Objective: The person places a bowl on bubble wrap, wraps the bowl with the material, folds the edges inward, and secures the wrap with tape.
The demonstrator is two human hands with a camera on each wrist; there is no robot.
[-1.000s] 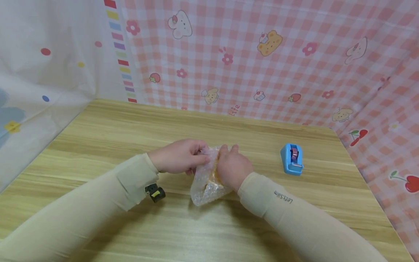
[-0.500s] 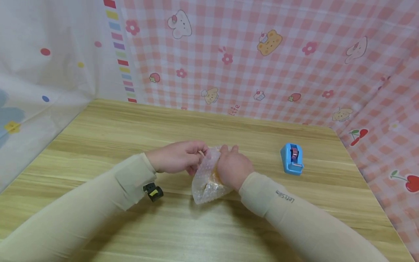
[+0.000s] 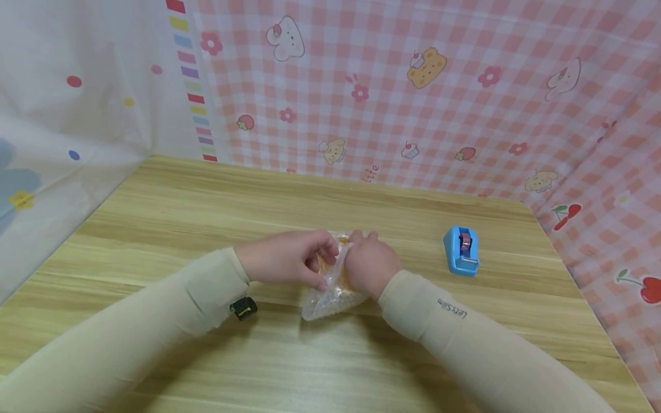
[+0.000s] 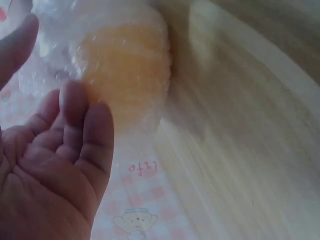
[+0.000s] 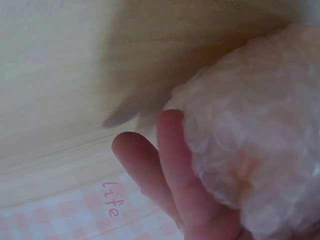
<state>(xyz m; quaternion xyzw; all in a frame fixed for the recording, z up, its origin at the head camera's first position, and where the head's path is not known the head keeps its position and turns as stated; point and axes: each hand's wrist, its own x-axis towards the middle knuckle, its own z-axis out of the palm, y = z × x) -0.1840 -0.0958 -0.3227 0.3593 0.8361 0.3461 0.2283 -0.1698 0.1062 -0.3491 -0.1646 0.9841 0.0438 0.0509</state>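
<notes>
A bundle of clear bubble wrap [image 3: 330, 304] around an orange thing [image 4: 132, 70] stands mid-table between the two hands. What the orange thing is stays blurred behind the plastic. My right hand [image 3: 373, 264] grips the bundle from the right side. In the right wrist view two of its fingers [image 5: 177, 165] lie along the bubbled plastic. On the opposite side my left hand [image 3: 289, 258] has thumb and fingers apart, with fingertips at the wrap's loose flap. Its fingers [image 4: 97, 135] are loosely bent against the plastic in the left wrist view.
A blue tape dispenser [image 3: 461, 250] with a pink roll stands on the wooden table [image 3: 217, 195], right of the hands. Behind the table hangs a pink checked cloth [image 3: 320, 69]. A small black device [image 3: 244, 308] hangs at the left wrist.
The left hand has let go of the flap's upper edge and moved its fingers over it, thumb now lower. The flap has folded down towards the right hand, which stays in place.
</notes>
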